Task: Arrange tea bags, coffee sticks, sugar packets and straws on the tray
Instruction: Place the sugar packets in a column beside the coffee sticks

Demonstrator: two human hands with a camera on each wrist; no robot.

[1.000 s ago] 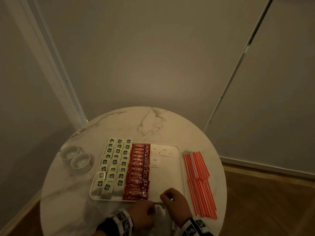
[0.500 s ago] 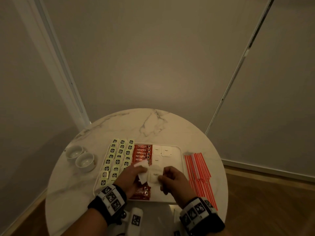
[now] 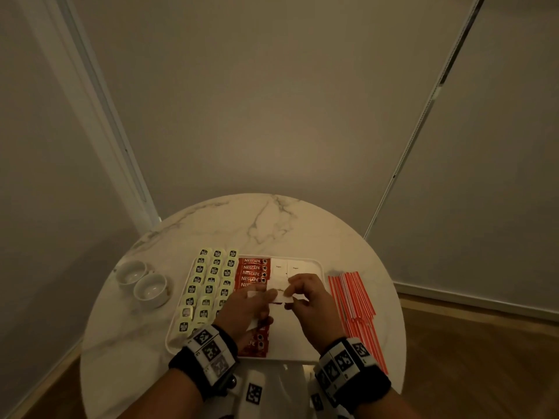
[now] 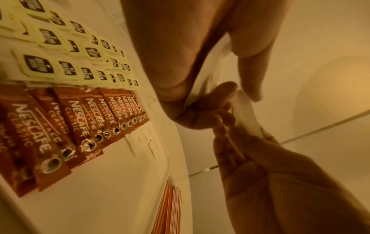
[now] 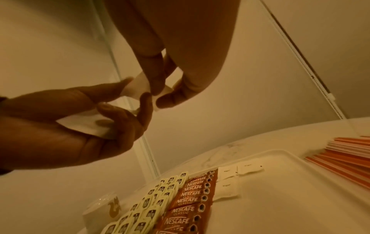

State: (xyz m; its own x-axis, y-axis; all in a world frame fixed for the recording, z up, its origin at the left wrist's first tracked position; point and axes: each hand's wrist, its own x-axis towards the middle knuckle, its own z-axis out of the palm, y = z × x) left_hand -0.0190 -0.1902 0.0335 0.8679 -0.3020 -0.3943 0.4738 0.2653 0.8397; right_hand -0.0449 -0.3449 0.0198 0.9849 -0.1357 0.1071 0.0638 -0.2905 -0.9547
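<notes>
Hovering over the white tray [image 3: 316, 264] from the head view, both hands meet mid-air: the left hand [image 3: 245, 309] grips a small stack of white sugar packets [image 3: 279, 290] while the right hand [image 3: 308, 297] pinches one off its edge. Tea bags [image 3: 208, 285] fill the tray's left, coffee sticks [image 3: 252, 270] run beside them, and a few sugar packets lie at the far end. Red straws [image 3: 354, 309] wait on the tabletop [image 3: 272, 219], off the tray's right side, two cups [image 3: 142, 282] to the left.

Left wrist view now: thumb and fingers clamp the packets flat, the other hand's fingertips [image 4: 226, 120] nipping a corner.

Right wrist view: the pinch sits at the packet's [image 5: 140, 85] sealed edge, the rest of the stack [image 5: 88, 125] in the left palm. These look light, thin and floppy, likely to slide on each other, so a corner or seam grip seems safest
</notes>
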